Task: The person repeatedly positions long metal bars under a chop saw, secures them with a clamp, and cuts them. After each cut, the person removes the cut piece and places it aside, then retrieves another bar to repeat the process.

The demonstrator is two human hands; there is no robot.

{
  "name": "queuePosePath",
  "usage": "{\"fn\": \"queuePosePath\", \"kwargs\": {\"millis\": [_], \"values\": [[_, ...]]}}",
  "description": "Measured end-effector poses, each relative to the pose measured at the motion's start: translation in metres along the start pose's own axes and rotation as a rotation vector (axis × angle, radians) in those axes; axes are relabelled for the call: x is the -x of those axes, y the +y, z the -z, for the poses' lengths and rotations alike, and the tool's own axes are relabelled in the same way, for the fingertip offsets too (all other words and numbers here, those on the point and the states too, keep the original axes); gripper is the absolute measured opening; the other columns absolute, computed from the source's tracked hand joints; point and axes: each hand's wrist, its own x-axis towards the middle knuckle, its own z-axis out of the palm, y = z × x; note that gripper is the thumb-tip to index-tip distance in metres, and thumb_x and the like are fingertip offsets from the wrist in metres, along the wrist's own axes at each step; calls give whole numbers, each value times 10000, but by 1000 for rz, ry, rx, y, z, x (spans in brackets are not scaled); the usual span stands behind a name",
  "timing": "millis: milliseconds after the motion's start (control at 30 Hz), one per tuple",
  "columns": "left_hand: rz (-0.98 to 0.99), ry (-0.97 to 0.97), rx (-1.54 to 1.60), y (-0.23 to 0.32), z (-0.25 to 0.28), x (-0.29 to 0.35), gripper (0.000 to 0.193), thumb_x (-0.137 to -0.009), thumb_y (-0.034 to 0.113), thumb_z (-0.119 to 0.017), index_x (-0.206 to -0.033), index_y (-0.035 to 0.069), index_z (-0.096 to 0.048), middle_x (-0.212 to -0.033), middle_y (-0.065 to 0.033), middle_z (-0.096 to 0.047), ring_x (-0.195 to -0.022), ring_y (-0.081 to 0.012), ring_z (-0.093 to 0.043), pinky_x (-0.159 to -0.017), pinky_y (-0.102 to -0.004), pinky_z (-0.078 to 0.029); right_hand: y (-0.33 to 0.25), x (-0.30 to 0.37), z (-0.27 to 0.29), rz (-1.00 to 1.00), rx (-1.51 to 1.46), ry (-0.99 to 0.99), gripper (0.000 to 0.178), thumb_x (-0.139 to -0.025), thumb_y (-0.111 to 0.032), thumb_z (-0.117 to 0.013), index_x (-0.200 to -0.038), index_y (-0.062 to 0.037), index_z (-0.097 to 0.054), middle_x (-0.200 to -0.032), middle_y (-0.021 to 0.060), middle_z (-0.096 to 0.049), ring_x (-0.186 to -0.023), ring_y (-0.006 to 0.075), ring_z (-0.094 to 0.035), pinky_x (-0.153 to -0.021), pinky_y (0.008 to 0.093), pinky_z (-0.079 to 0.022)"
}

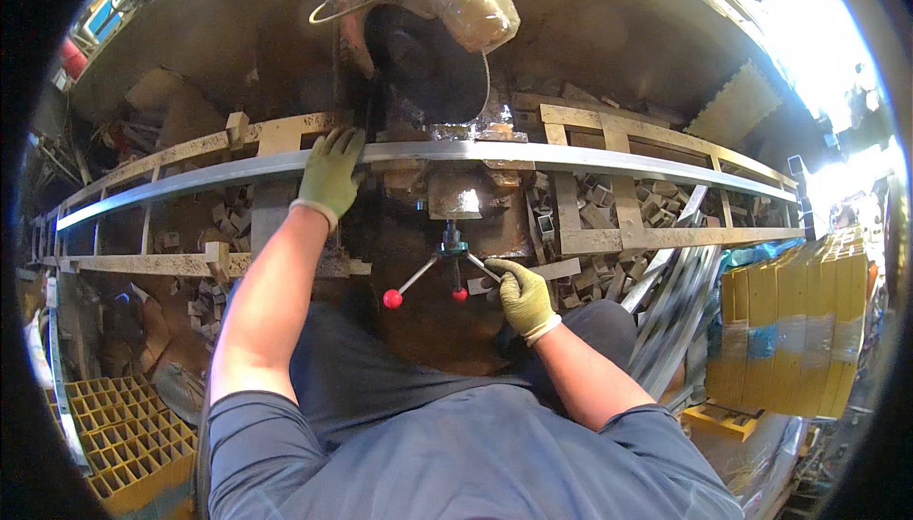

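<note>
Gloved and flat, the left hand presses down on one long grey metal bar that runs across the whole middle of the frame, fingers spread over its top just left of centre. The right hand, also in a yellow-green glove, has its grip pinched on one arm of the three-armed vise handle at centre; two of the arms end in red balls, and the third end is hidden inside the glove.

One cut-off saw stands at upper centre, its dark round blade above the bar and a worn pale guard over it. One rusty ladder-like steel frame carries the bar from left to right as the worktop. At the right edge stands a row of about six yellow bundles, each crossed by a band of clear wrap. Two yellow grid crates sit at lower left. Small square tube offcuts, too many to count, lie heaped under the frame.
</note>
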Motion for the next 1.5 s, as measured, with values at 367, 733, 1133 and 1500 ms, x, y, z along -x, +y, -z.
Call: {"fn": "queuePosePath", "kwargs": {"millis": [367, 733, 1133, 1500], "values": [[335, -726, 1088, 110, -13, 146, 497, -1135, 390, -709, -1433, -7, -733, -1244, -209, -831, -1080, -314, -802, -942, -427, -618, 2, 0, -2, 154, -37, 31, 367, -1079, -51, -555, -1353, -14, -797, -1000, 120, -841, -795, 161, -763, -790, 332, -637], [445, -523, 984, 141, -9, 143, 346, -1132, 299, -709, -1235, -16, -809, -807, -53, -723, -717, -166, -647, -682, -361, -517, 26, -3, 3, 94, -51, 57, 328, -1089, -105, -590, -1321, -55, -817, -967, 135, -832, -821, 208, -771, -815, 365, -627], [375, -487, 609, 156, 18, 142, 390, -1099, 387, -665, -1231, 61, -834, -1169, -261, -812, -1142, -486, -760, -1004, -532, -586, 33, -2, 5, 118, -66, -3, 409, -1035, -71, -544, -1346, -25, -805, -1179, 189, -845, -1053, 249, -791, -1018, 368, -594], [487, 560, 797, 53, 17, 56, 447, -1114, 346, -698, -1433, 38, -749, -1295, -257, -804, -1237, -438, -767, -1068, -471, -604, -13, 1, 28, -111, 112, -19, 421, -1096, -251, -804, -1440, -14, -753, -1274, 143, -834, -1183, 208, -779, -1058, 351, -598]]}}
